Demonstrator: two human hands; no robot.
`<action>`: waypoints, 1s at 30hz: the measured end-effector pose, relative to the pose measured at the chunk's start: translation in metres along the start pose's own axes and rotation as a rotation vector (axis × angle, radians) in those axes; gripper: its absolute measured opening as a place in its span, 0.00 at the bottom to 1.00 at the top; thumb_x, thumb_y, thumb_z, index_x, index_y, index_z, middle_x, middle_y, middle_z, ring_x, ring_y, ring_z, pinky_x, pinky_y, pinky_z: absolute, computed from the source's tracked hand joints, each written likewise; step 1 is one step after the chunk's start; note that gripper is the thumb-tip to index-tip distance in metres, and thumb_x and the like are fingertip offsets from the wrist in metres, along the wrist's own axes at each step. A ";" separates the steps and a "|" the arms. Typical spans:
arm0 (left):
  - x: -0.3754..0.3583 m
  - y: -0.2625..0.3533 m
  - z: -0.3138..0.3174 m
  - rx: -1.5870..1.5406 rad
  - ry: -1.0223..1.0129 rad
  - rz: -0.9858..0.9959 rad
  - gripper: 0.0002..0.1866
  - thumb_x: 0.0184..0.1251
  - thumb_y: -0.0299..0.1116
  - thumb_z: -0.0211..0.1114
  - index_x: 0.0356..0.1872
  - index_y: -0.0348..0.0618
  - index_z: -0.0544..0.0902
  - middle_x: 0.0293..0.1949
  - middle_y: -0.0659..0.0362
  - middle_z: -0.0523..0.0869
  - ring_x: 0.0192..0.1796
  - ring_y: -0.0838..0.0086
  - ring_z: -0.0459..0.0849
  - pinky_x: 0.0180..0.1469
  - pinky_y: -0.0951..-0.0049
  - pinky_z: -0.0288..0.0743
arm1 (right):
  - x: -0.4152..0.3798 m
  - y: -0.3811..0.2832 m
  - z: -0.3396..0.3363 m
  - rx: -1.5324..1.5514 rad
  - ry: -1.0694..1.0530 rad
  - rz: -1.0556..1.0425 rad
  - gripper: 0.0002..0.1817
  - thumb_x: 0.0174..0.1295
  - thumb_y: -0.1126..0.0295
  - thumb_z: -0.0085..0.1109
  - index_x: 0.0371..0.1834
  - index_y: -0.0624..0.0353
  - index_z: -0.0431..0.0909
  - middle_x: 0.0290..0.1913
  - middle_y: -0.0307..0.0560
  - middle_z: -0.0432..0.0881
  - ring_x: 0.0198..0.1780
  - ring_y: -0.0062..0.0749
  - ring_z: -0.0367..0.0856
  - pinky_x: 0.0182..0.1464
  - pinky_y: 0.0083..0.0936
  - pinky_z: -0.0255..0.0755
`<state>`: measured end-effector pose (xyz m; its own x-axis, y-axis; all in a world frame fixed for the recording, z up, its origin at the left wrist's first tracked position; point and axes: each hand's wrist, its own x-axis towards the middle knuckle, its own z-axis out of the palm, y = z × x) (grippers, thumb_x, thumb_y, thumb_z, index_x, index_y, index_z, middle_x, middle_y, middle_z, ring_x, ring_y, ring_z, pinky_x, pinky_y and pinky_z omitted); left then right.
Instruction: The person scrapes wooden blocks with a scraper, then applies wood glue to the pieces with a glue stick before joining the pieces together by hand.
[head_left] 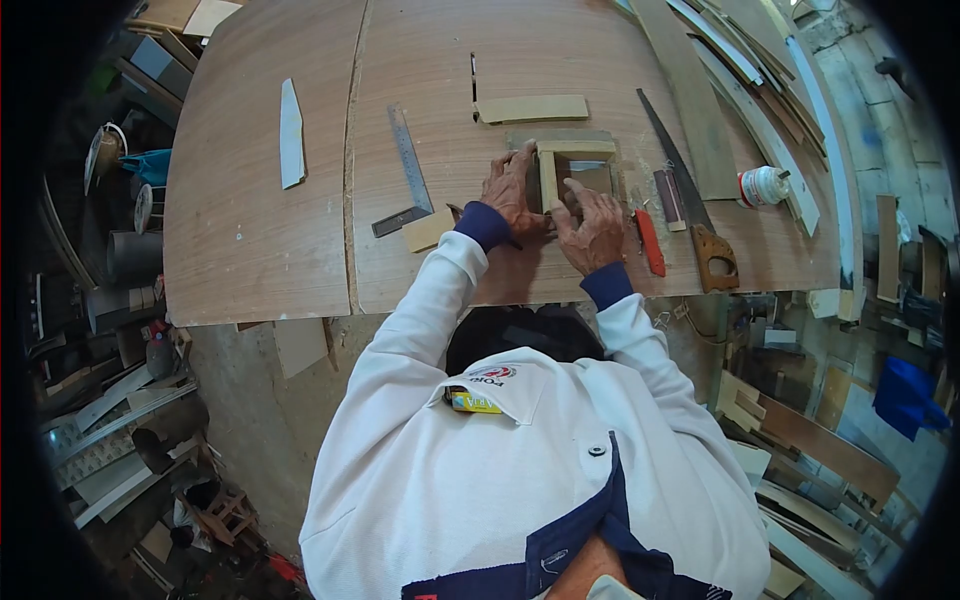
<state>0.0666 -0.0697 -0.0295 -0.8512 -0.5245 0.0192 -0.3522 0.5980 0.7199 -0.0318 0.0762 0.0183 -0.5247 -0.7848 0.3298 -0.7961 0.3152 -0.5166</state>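
A small wooden frame lies on the workbench in front of me. My left hand presses against the frame's left side, with its fingers bent around the outer edge. At the lower side of the frame, my right hand has its fingers bent together over the near edge and partly inside the opening. The right fingertips are too small to tell what they pinch. A red cutter lies just right of my right hand. Near my left wrist is a small wood block.
A metal square and a white strip lie to the left. Behind the frame is a wood piece. On the right are a handsaw, a dark block, a white bottle and long boards.
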 end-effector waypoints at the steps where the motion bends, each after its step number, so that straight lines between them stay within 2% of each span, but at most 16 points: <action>1: 0.000 0.000 0.001 0.021 -0.008 -0.032 0.65 0.31 0.48 0.81 0.74 0.44 0.49 0.69 0.49 0.64 0.71 0.47 0.56 0.67 0.48 0.60 | 0.002 0.001 0.003 -0.001 0.002 -0.001 0.20 0.59 0.59 0.58 0.51 0.56 0.79 0.42 0.49 0.84 0.45 0.47 0.80 0.57 0.41 0.67; 4: 0.001 -0.001 0.003 0.016 0.034 0.009 0.63 0.34 0.50 0.79 0.73 0.42 0.51 0.69 0.48 0.63 0.71 0.48 0.56 0.68 0.48 0.59 | 0.002 0.004 0.013 0.008 -0.045 0.001 0.21 0.59 0.57 0.57 0.52 0.56 0.80 0.46 0.51 0.84 0.48 0.48 0.80 0.58 0.41 0.67; 7: 0.001 -0.005 0.007 0.050 0.056 0.031 0.62 0.35 0.51 0.78 0.73 0.41 0.52 0.69 0.47 0.63 0.70 0.47 0.57 0.68 0.48 0.59 | 0.000 0.006 0.016 0.037 -0.034 0.030 0.20 0.58 0.58 0.57 0.50 0.55 0.80 0.44 0.49 0.84 0.48 0.43 0.80 0.58 0.44 0.64; 16: 0.001 -0.006 0.007 0.057 0.055 0.060 0.62 0.35 0.51 0.77 0.73 0.39 0.52 0.69 0.46 0.64 0.70 0.48 0.57 0.69 0.50 0.58 | -0.001 0.009 0.018 0.069 -0.028 0.016 0.20 0.58 0.57 0.57 0.51 0.54 0.80 0.44 0.49 0.84 0.49 0.44 0.79 0.59 0.44 0.63; 20: 0.000 -0.003 0.004 0.068 0.049 0.067 0.62 0.36 0.52 0.76 0.73 0.39 0.52 0.69 0.45 0.63 0.70 0.47 0.57 0.70 0.51 0.57 | 0.001 0.006 0.013 0.057 -0.081 0.025 0.19 0.61 0.59 0.56 0.52 0.56 0.80 0.47 0.52 0.84 0.50 0.47 0.80 0.59 0.41 0.67; 22: 0.000 0.002 0.000 0.076 0.043 0.085 0.61 0.37 0.49 0.77 0.72 0.32 0.52 0.69 0.41 0.63 0.69 0.45 0.59 0.72 0.58 0.53 | 0.002 0.006 0.012 0.054 -0.071 0.010 0.19 0.61 0.59 0.56 0.52 0.56 0.80 0.46 0.52 0.84 0.49 0.47 0.80 0.59 0.41 0.68; 28: -0.001 0.003 -0.001 0.072 0.035 0.074 0.60 0.38 0.47 0.77 0.72 0.33 0.52 0.69 0.42 0.62 0.69 0.45 0.59 0.72 0.58 0.53 | 0.002 0.008 0.014 0.082 -0.064 0.000 0.19 0.59 0.62 0.57 0.52 0.56 0.80 0.45 0.51 0.84 0.48 0.47 0.80 0.56 0.41 0.68; 30: 0.000 -0.001 0.002 0.089 0.037 0.096 0.60 0.38 0.47 0.77 0.72 0.33 0.52 0.69 0.42 0.62 0.69 0.45 0.59 0.72 0.58 0.53 | 0.002 0.009 0.016 0.117 -0.088 0.043 0.20 0.57 0.60 0.57 0.52 0.52 0.80 0.46 0.49 0.84 0.50 0.45 0.79 0.60 0.47 0.62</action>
<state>0.0665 -0.0693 -0.0314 -0.8680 -0.4838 0.1118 -0.3049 0.6971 0.6490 -0.0351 0.0688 0.0018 -0.5245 -0.8176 0.2374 -0.7304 0.2889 -0.6189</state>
